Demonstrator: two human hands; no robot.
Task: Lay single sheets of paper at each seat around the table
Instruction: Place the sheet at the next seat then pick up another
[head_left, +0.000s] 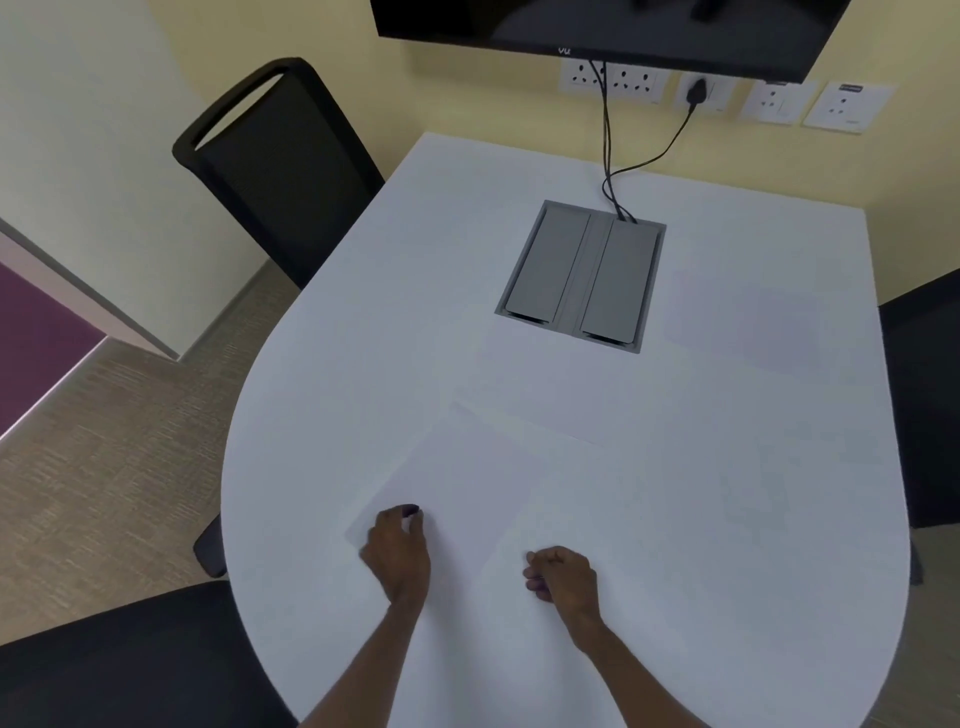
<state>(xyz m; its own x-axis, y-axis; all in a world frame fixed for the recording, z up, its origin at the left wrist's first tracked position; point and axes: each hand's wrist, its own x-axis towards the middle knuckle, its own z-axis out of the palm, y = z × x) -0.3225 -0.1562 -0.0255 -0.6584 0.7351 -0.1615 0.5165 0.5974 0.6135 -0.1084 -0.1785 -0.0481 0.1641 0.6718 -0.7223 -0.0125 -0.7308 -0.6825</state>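
A white sheet of paper (467, 467) lies tilted on the white table (322, 415) in front of me. My left hand (397, 545) pinches its near left corner, fingers curled. My right hand (563, 574) is curled on the left edge of an overlapping sheet (597, 519) close to the table's near edge. Another sheet (545, 379) lies just below the grey cable box. A faint sheet (743, 317) rests by the right-hand seat. White on white makes the sheet edges hard to see.
A grey cable box (582, 275) is set into the table's middle, with black cables (608, 156) running to wall sockets under a screen (597, 26). Black chairs stand at the far left (275, 171), near left (130, 665) and right (924, 395).
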